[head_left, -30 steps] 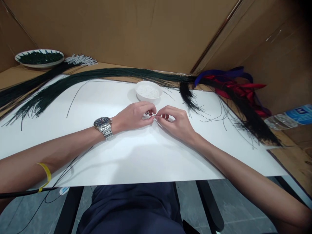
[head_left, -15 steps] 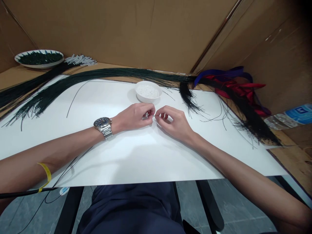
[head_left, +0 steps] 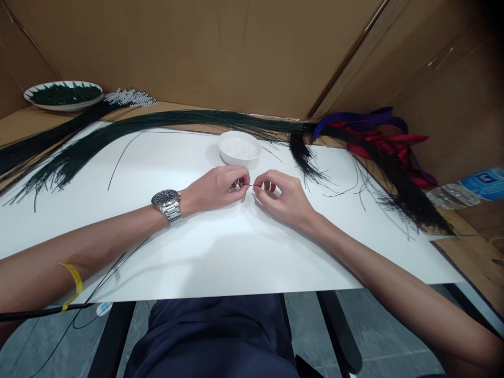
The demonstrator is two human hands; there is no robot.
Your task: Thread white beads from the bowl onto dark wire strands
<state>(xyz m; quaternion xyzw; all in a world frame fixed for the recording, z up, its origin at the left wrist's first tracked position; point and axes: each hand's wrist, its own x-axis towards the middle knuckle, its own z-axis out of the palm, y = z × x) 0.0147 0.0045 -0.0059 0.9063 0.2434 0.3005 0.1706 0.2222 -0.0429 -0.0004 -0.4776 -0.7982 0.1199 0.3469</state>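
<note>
Near the middle of the white table, a thin dark cord (head_left: 252,185) spans the small gap between my two hands. My left hand (head_left: 220,186), with a metal watch on its wrist, is closed in a pinch on one side of the cord. On the other side, the thumb and fingertips of my right hand (head_left: 287,198) pinch the same cord. Some small item may be curled inside the left fingers, but I cannot make it out. Just beyond my fingers stands a white bowl (head_left: 236,158) with small white pieces in it.
A long bundle of dark cords (head_left: 177,116) runs along the table's back. At the far left are a plate (head_left: 66,108) of dark green pieces and white-tipped strands (head_left: 132,97). Red ribbon (head_left: 401,152), purple ribbon (head_left: 354,118) and a plastic bottle (head_left: 472,189) lie right.
My right hand has shifted slightly to the right, away from the left. A little more of the cord shows between the fingertips. My left hand has stayed nearly still.
</note>
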